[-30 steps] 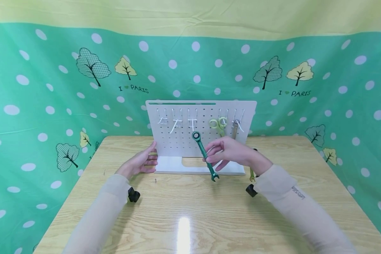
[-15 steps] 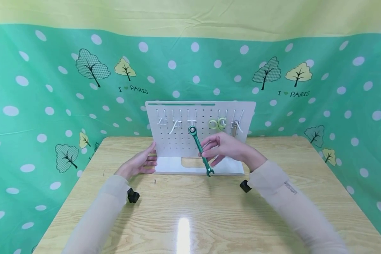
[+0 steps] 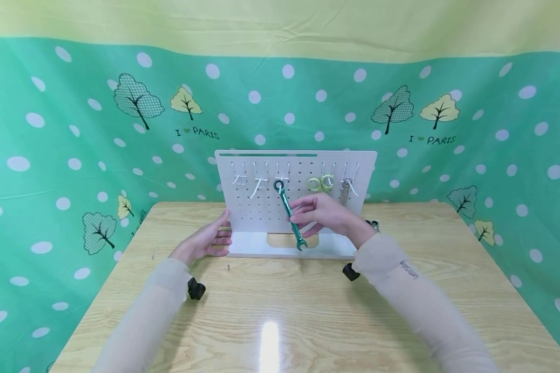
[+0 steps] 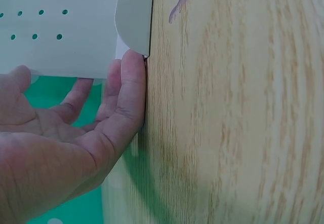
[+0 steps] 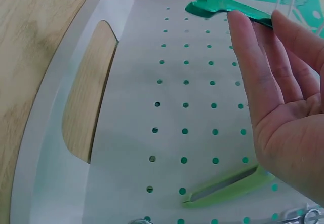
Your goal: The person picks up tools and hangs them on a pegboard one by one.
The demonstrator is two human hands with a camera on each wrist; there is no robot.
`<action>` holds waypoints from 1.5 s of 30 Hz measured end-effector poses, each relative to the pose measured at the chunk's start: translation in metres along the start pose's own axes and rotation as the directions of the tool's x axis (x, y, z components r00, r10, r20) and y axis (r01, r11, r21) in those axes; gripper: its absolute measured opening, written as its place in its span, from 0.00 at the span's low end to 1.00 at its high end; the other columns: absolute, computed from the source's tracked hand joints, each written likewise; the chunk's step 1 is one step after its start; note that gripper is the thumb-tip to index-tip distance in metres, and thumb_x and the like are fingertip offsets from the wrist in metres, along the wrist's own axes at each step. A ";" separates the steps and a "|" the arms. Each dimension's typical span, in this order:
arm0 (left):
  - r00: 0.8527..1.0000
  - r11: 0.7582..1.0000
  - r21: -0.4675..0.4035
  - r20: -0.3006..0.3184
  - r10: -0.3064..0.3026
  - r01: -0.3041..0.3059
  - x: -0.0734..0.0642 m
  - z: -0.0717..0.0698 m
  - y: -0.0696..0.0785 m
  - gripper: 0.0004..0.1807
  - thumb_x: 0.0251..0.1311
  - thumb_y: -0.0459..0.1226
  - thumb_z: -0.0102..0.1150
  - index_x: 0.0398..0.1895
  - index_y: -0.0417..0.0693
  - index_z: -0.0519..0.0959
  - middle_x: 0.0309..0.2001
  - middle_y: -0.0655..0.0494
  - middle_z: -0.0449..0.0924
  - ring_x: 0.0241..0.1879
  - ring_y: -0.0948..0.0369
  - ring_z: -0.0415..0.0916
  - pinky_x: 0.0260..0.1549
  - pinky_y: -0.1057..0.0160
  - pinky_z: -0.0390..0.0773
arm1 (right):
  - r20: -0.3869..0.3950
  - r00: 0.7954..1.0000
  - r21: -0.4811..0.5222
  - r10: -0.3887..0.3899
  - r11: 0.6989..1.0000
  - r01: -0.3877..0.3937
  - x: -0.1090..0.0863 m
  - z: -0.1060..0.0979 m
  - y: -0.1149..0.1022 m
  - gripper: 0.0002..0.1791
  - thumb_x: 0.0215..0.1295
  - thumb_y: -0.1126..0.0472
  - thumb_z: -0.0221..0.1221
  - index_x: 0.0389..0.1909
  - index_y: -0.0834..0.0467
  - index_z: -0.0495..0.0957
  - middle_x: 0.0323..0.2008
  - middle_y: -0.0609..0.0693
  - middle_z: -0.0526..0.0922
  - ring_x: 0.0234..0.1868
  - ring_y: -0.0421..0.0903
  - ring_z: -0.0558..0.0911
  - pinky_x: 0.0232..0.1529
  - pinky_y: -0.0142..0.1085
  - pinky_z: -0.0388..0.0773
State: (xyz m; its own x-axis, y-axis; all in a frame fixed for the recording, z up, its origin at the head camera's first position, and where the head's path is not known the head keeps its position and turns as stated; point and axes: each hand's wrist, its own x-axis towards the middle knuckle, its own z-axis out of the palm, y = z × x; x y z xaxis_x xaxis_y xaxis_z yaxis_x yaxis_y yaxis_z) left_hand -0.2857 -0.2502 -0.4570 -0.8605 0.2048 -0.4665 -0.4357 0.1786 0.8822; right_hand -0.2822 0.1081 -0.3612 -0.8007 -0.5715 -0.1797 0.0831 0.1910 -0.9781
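Observation:
My right hand (image 3: 326,213) pinches a green combination wrench (image 3: 286,204) between thumb and fingers, midway along its shaft. The wrench's ring end is up against the third hook from the left (image 3: 287,179) on a white pegboard (image 3: 249,220); its open end points down. In the right wrist view, that open end (image 5: 207,1) extends past the fingertips. My left hand (image 3: 207,239) touches the pegboard's left edge with its fingers fairly straight. Seen from the left wrist, fingertips (image 4: 132,64) press the corner of the base, the thumb near the panel.
Light green scissors (image 3: 325,182) and a metal tool (image 3: 346,190) hang on the hooks at right. Two more white hooks (image 3: 259,181) project at left. Behind my right forearm, a tool end (image 3: 374,225) shows on the wooden table (image 3: 242,321). A patterned curtain stands behind.
My right hand has carried the green wrench left and slightly upward, bringing its ring end from below the third hook up to it. The left hand stays at the pegboard's edge.

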 end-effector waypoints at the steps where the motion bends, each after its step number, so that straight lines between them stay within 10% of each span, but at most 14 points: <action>1: 1.000 1.000 0.002 0.003 0.001 -0.001 0.000 0.000 0.000 0.50 0.65 0.73 0.39 0.76 0.45 0.58 0.61 0.41 0.65 0.52 0.52 0.71 0.49 0.53 0.83 | -0.008 1.000 0.012 -0.001 1.000 0.001 0.002 0.000 0.001 0.22 0.67 0.67 0.66 0.61 0.64 0.77 0.50 0.64 0.84 0.40 0.53 0.87 0.40 0.52 0.86; 20: 1.000 1.000 -0.010 -0.002 0.001 -0.001 0.003 0.002 -0.002 0.50 0.65 0.73 0.41 0.74 0.45 0.59 0.56 0.43 0.68 0.50 0.53 0.72 0.48 0.54 0.84 | -0.244 0.968 0.126 0.066 0.991 -0.035 0.031 0.010 0.026 0.22 0.65 0.63 0.69 0.60 0.57 0.81 0.50 0.55 0.87 0.45 0.52 0.87 0.39 0.47 0.87; 45: 1.000 1.000 -0.006 -0.007 -0.004 0.004 0.002 0.001 -0.001 0.52 0.64 0.74 0.41 0.75 0.43 0.56 0.56 0.44 0.68 0.50 0.54 0.71 0.49 0.53 0.84 | -0.366 0.930 0.165 0.020 0.985 0.043 0.042 0.026 0.034 0.18 0.69 0.64 0.66 0.58 0.57 0.82 0.53 0.54 0.84 0.56 0.56 0.82 0.45 0.49 0.86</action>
State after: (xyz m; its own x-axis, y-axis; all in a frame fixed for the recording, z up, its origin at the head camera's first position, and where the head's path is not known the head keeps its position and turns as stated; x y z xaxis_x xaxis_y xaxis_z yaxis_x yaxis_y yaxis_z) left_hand -0.2865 -0.2493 -0.4582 -0.8605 0.1973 -0.4696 -0.4407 0.1739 0.8806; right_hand -0.2975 0.0694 -0.4051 -0.9603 -0.2360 -0.1485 0.1451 0.0318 -0.9889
